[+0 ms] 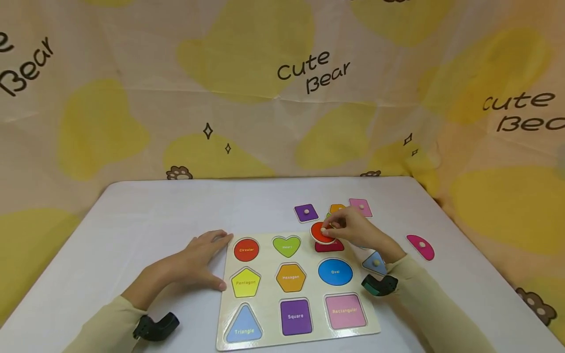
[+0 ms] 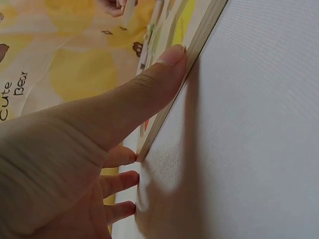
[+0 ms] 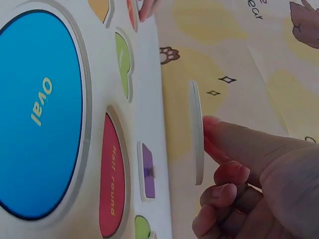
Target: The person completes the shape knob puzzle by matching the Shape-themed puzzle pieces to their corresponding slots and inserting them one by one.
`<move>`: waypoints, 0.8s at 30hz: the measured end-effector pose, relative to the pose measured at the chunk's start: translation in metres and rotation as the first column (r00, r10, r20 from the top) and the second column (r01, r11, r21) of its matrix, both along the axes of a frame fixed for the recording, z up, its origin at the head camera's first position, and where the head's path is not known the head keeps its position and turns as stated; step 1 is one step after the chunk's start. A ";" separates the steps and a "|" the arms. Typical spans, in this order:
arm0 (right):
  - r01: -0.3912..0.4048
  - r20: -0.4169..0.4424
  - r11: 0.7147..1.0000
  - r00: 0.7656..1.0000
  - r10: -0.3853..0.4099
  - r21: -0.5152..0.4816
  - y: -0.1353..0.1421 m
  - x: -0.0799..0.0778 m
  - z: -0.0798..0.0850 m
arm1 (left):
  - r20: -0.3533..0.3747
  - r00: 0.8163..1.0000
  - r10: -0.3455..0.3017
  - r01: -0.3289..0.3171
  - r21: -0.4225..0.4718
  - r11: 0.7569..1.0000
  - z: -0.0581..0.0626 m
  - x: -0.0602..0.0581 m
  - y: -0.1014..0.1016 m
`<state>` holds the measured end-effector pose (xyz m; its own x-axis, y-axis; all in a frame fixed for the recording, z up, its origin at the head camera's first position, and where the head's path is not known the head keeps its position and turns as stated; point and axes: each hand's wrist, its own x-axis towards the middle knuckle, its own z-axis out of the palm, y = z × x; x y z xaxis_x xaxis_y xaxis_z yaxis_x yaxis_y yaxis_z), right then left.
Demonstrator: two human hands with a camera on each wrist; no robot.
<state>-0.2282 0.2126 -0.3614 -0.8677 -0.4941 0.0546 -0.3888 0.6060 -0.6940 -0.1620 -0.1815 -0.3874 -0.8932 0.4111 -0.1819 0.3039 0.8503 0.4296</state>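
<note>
My right hand (image 1: 355, 230) pinches the small knob of a red round puzzle piece (image 1: 318, 235), held above the top right of a wooden shape board (image 1: 270, 314). Seen edge-on in the right wrist view, the piece (image 3: 198, 144) is off the board, near the half-round recess (image 3: 112, 179). On the left, my left hand (image 1: 194, 260) touches the board's left edge, fingers spread. The left wrist view shows its thumb (image 2: 154, 82) against that edge and fingertips at the corner. Labelled recesses include a red circular one (image 1: 246, 250) and a blue oval one (image 1: 335, 272).
Behind the board lie a purple square piece (image 1: 306, 213), a pink rectangular piece (image 1: 365, 210) and a partly hidden orange piece (image 1: 337, 208). To the right are a light-blue triangle piece (image 1: 374, 264), near the right wrist, and a magenta half-round piece (image 1: 421, 247). A patterned cloth (image 1: 247, 117) hangs behind.
</note>
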 end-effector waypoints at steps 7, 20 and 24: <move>-0.036 0.017 0.999 0.999 0.036 -0.005 -0.011 -0.002 -0.005 | 0.001 1.000 -0.007 0.007 0.003 1.000 0.000 -0.001 -0.002; -0.030 0.049 0.999 0.998 0.029 0.021 -0.041 -0.002 -0.003 | -0.004 1.000 -0.006 0.006 -0.002 1.000 -0.003 -0.001 -0.003; -0.046 0.047 0.999 0.998 0.046 0.015 -0.049 -0.004 -0.003 | -0.012 1.000 -0.008 0.008 0.002 1.000 -0.003 -0.001 -0.003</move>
<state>-0.2321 0.1634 -0.3647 -0.8455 -0.5339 0.0063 -0.3837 0.5993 -0.7026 -0.1629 -0.1845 -0.3903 -0.8919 0.4188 -0.1706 0.3159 0.8470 0.4276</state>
